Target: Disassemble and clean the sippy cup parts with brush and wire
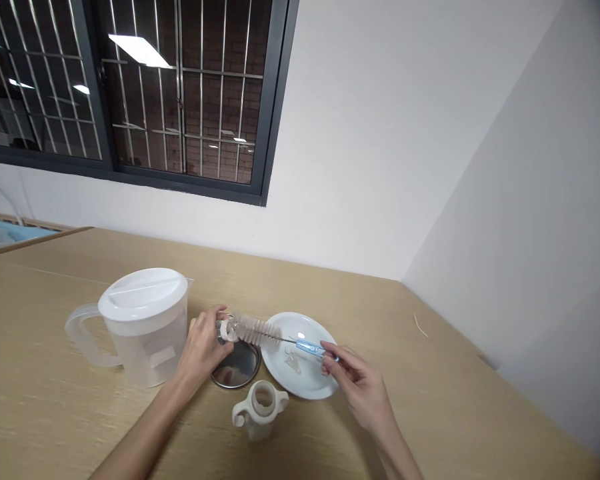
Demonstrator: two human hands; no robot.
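Observation:
My right hand (355, 380) pinches the blue handle of a bottle brush (257, 329), whose pale bristles point left. The brush tip meets a small white bottle part (226, 330) that looks like a collar or cap. That part is held in the fingers of my left hand (203, 343), which partly cover it. Below the left hand lies a round, shiny metal dish or lid (237, 365). A baby bottle (261, 410) with two side handles stands upright without a lid, in front of the metal piece. Under the brush handle, a white plate (315, 388) carries small clear pieces (293, 362).
On the left of the wooden table (455, 400) stands a translucent pitcher (147, 333) with a white lid, close to my left forearm. A thin pale strip (421, 325) lies at the right. A wall and a barred window (180, 93) rise behind the table.

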